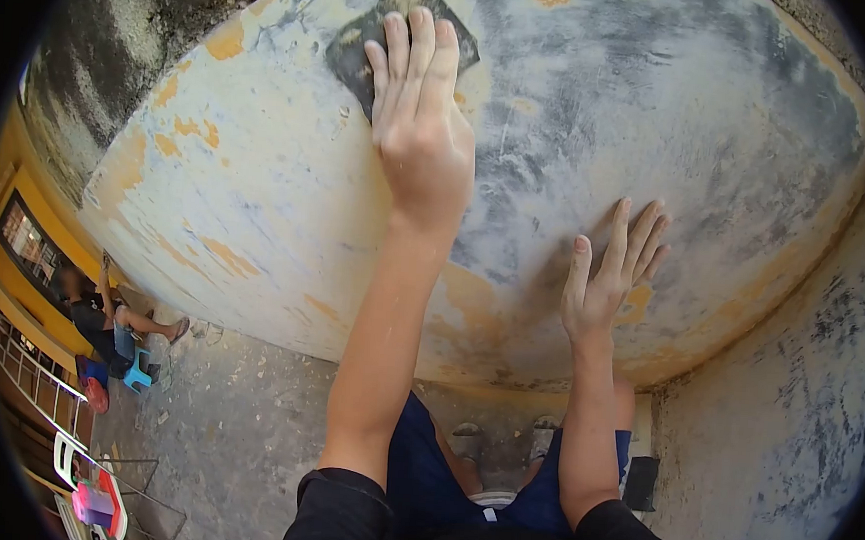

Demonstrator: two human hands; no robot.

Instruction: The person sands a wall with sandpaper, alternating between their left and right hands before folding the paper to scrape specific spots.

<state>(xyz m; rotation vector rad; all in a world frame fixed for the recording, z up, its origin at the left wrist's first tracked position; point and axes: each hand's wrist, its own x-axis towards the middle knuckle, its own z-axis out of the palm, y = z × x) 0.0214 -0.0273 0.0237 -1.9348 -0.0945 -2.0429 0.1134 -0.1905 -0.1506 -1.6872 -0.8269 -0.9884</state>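
My left hand [424,121] lies with its fingers stretched out over a dark square of sandpaper [353,53], holding it pressed to the upper part of a wall [260,180]. The thumb of that hand is hidden. Patchy white and grey coating covers the wall, with orange paint showing through in places. Lower and to the right, my right hand [605,281] has its fingers spread, fingertips right at the wall's surface, with nothing in it.
Another person [108,319] sits on a blue stool [139,369] at the far left, one arm raised to a yellow wall. A metal ladder [35,374], a white and red chair [116,498] and a pink container [91,504] stand at lower left. A grey wall [780,420] adjoins on the right.
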